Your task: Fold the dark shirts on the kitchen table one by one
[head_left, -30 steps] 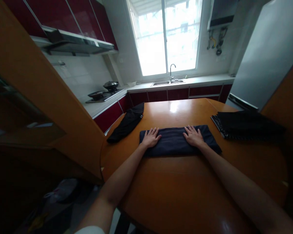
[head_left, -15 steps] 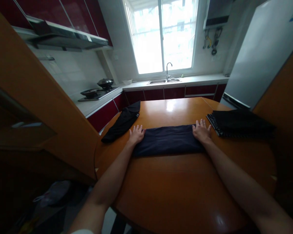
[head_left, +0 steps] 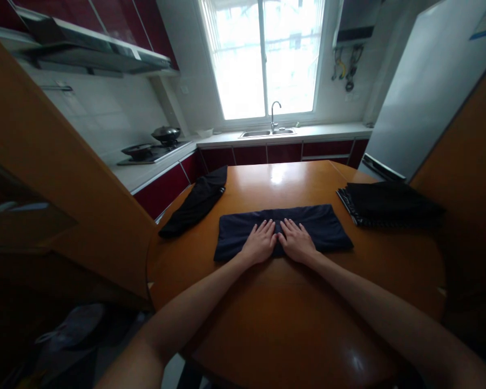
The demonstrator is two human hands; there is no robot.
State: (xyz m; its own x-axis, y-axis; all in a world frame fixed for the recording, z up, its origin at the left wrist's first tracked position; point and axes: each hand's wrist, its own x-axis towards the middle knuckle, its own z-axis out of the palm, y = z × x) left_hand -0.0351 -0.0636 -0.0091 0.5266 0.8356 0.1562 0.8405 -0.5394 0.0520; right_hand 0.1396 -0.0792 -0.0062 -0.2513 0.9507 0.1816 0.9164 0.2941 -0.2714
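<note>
A dark navy piece of cloth [head_left: 328, 227], folded into a long flat strip, lies across the middle of the wooden table [head_left: 291, 313]. My left hand [head_left: 261, 241] rests flat on it just left of its centre, fingers stretched forward. Beside it, my right hand [head_left: 296, 240] lies flat on the cloth too, with its fingers extended. The two thumbs almost meet at the middle of the strip. Neither hand grips anything. What kind of garment the cloth is, I cannot tell.
A black garment [head_left: 196, 205] lies slantwise at the table's left edge. On the right is a stack of folded dark clothes [head_left: 389, 204]. Beyond the table are a counter with a sink [head_left: 263, 133], a stove with pans [head_left: 140, 152] and a fridge [head_left: 421, 92].
Both hands have moved inward from the two ends of the navy cloth to its middle, staying flat. The whole scene has shifted slightly left in view.
</note>
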